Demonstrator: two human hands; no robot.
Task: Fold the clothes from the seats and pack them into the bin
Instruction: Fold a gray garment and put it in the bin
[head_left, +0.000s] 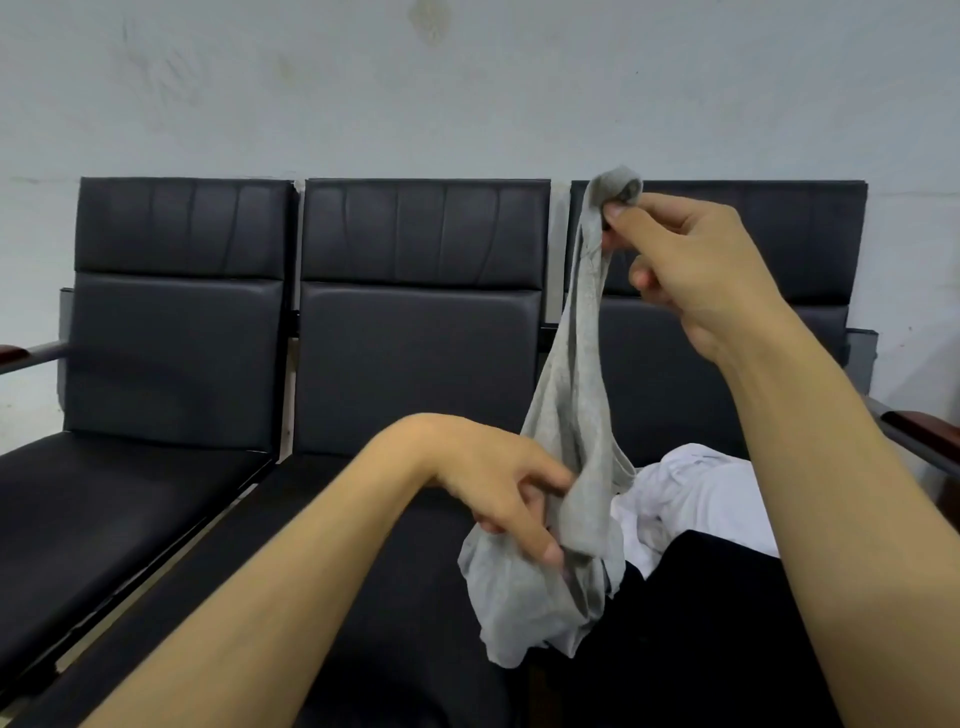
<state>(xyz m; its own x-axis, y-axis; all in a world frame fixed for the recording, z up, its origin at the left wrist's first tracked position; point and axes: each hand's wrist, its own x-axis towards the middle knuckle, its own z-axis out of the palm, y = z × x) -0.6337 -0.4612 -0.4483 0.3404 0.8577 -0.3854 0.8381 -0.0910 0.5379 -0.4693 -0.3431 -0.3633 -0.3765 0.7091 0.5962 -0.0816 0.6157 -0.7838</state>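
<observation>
Right hand (696, 270) pinching grey cloth (566, 441) top corner high before right seat (727, 249), left hand (498, 488) gripping its lower bunch, above white (696, 493) and black (727, 623) clothes; left seats (171, 364) bare.

right grip (691, 265) raised pinching, left grip (498, 493) low

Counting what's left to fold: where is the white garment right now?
In the head view, the white garment lies crumpled on the right-hand seat, just behind the hanging grey garment and above a black garment.
</observation>
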